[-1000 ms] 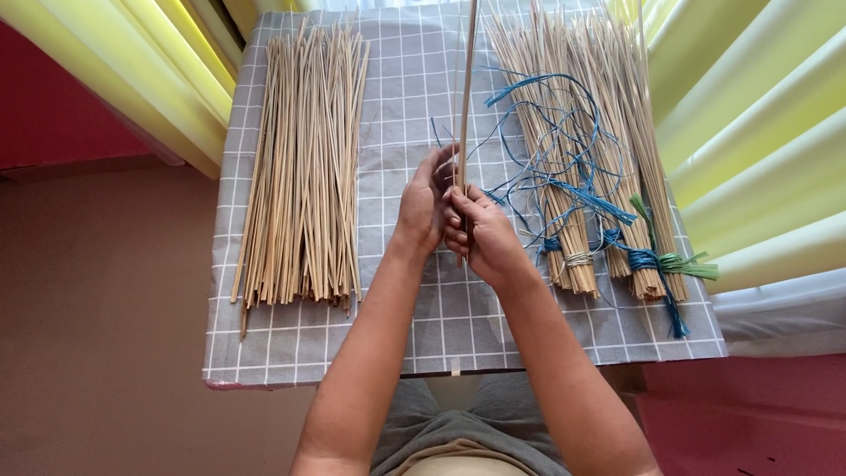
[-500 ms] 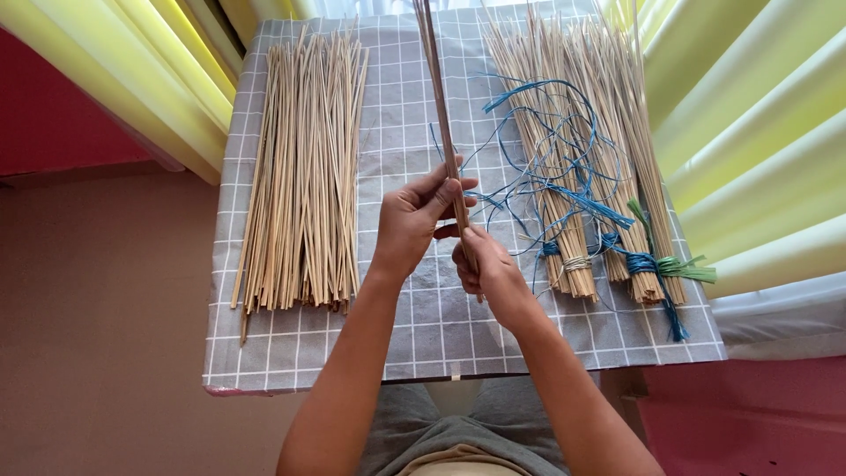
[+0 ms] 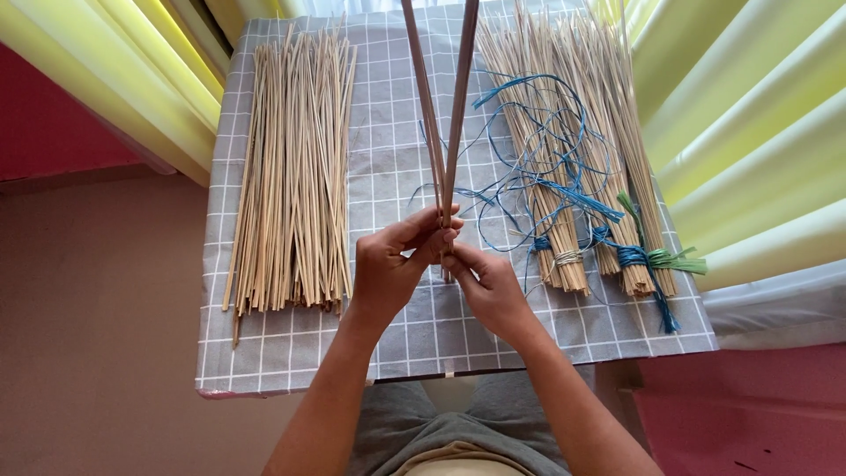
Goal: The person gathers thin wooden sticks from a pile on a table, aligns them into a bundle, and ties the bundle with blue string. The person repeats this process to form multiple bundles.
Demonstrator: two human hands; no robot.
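Two long, thin, pale wooden sticks [image 3: 445, 115] are held upright over the middle of a grey cloth with a white grid pattern [image 3: 397, 141], which is spread over a low table. Their lower ends are pinched together between both hands, and the shafts run up towards 12 o'clock, spreading slightly apart until they are cut off by the top edge of the view.

The left hand [image 3: 388, 269] is closed around the sticks' lower ends, with the thumb and forefinger pressed against them. The right hand [image 3: 489, 286] is set just at 4 o'clock of the left, its fingertips closed on the same ends from below; the two hands are touching.

At 9 o'clock of the hands, a loose flat pile of similar pale sticks [image 3: 295, 176] is laid lengthwise on the cloth. At 2 o'clock, several bundles of pale sticks [image 3: 573, 167] are seen, tied near their lower ends with blue and green raffia strands [image 3: 643, 257]. Loose blue strands [image 3: 529, 150] are tangled over them, near the held sticks. Folds of yellow curtain [image 3: 106, 79] are seen on both sides of the cloth.
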